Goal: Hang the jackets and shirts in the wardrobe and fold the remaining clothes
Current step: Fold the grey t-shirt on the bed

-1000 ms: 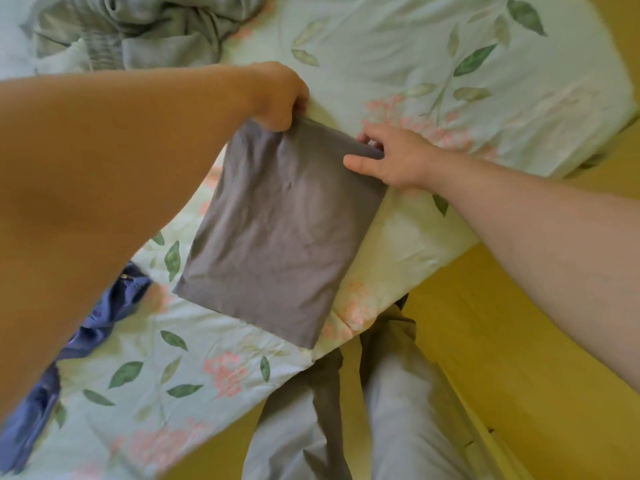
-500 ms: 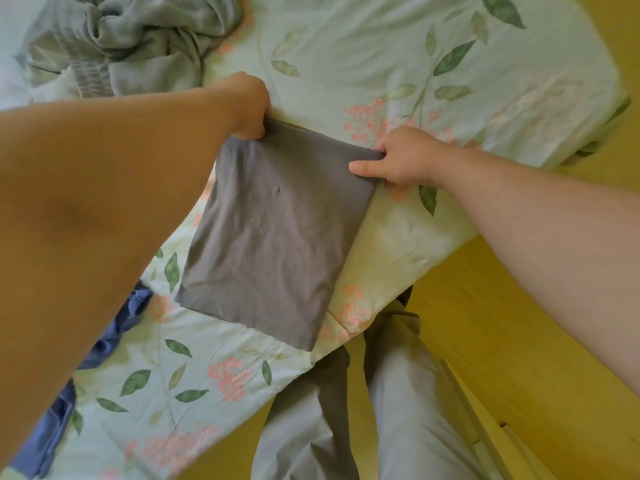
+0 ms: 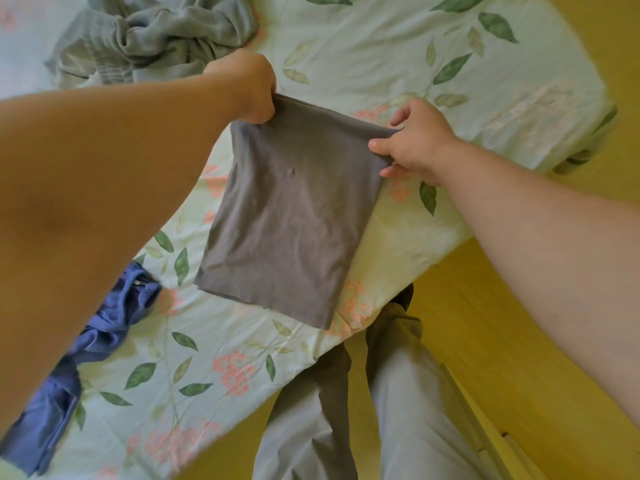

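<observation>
Above floral bedsheet point(image 3: 381, 53), outstretched left grip point(image 3: 250, 87) and right grip point(image 3: 417, 140) pinch seemingly folded grey garment point(image 3: 294, 220).

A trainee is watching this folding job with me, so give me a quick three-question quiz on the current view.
1. True or false: the left hand and the right hand each pinch a top corner of the folded grey garment.
2. Where does the blue garment lie? A) on the floral bedsheet; B) on the floor; C) in the right hand.
3. Fill in: the crumpled light grey clothes lie at the bed's ___ end, near or far from the person.
Key: 1 true; 2 A; 3 far.
</observation>
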`<act>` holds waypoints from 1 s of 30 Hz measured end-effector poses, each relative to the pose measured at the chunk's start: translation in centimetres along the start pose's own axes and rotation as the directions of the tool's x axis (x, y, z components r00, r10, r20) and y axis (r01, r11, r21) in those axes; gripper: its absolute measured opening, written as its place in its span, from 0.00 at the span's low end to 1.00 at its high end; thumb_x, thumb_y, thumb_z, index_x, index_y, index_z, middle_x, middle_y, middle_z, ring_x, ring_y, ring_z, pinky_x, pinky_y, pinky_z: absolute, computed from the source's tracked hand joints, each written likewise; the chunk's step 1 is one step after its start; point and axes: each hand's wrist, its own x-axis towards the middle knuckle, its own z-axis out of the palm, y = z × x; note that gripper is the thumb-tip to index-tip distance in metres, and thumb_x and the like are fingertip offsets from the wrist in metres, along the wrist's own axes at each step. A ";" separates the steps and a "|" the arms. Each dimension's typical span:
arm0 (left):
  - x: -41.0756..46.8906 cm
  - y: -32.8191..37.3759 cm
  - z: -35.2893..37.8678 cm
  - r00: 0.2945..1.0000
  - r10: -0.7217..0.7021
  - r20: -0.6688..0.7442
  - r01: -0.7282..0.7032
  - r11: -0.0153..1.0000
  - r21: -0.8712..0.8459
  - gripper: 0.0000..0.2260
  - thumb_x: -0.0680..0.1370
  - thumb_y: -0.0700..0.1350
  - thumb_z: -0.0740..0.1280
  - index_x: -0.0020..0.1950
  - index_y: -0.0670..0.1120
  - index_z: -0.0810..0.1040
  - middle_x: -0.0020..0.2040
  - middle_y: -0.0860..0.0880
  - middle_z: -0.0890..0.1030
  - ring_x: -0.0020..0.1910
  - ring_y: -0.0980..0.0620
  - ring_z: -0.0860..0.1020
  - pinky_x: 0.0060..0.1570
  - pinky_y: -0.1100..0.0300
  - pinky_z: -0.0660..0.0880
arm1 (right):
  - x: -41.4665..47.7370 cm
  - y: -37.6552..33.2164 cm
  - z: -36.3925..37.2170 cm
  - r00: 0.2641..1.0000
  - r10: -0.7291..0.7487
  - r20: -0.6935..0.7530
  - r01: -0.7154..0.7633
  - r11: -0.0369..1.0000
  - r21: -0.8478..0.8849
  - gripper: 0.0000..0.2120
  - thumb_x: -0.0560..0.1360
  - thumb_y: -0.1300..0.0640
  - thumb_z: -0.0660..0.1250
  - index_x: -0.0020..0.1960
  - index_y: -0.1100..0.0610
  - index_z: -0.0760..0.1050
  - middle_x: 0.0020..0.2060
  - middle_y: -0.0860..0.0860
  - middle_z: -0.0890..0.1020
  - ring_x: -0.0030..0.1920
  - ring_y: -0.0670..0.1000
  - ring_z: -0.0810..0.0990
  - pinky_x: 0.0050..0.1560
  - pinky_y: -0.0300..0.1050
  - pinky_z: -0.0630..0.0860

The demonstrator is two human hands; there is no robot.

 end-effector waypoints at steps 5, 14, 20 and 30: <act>-4.4 -1.5 -0.3 0.987 -0.037 -0.157 0.004 0.978 -0.206 0.08 0.72 0.37 0.63 0.44 0.40 0.82 0.42 0.39 0.80 0.42 0.38 0.76 0.37 0.50 0.76 | -4.9 -0.4 1.2 0.999 -0.033 -0.020 0.036 0.982 0.187 0.06 0.77 0.62 0.71 0.45 0.56 0.76 0.49 0.54 0.80 0.40 0.54 0.84 0.35 0.43 0.82; -21.2 -2.8 11.8 0.796 -0.233 -0.559 -0.167 0.803 -0.572 0.13 0.65 0.26 0.66 0.46 0.36 0.82 0.51 0.38 0.80 0.53 0.38 0.78 0.52 0.51 0.76 | -19.7 8.5 10.1 0.879 -0.468 0.096 0.477 0.859 -0.183 0.12 0.79 0.61 0.69 0.62 0.55 0.76 0.61 0.49 0.80 0.61 0.40 0.76 0.58 0.28 0.73; -22.3 -2.0 16.9 0.731 -0.607 -0.314 0.039 0.496 -0.867 0.17 0.72 0.37 0.70 0.59 0.42 0.74 0.59 0.45 0.73 0.49 0.53 0.74 0.49 0.61 0.76 | -20.4 10.6 13.0 0.849 -0.529 0.002 0.519 0.832 -0.196 0.09 0.79 0.64 0.68 0.59 0.63 0.75 0.65 0.55 0.79 0.70 0.51 0.75 0.66 0.41 0.74; -13.3 -0.5 9.8 0.677 -0.724 -0.128 0.161 0.315 -0.935 0.16 0.77 0.44 0.70 0.61 0.44 0.69 0.58 0.50 0.70 0.51 0.51 0.72 0.51 0.64 0.69 | -9.6 0.8 7.1 0.935 -0.280 -0.219 0.318 0.934 0.162 0.11 0.80 0.57 0.66 0.43 0.49 0.64 0.44 0.48 0.73 0.42 0.41 0.80 0.39 0.47 0.85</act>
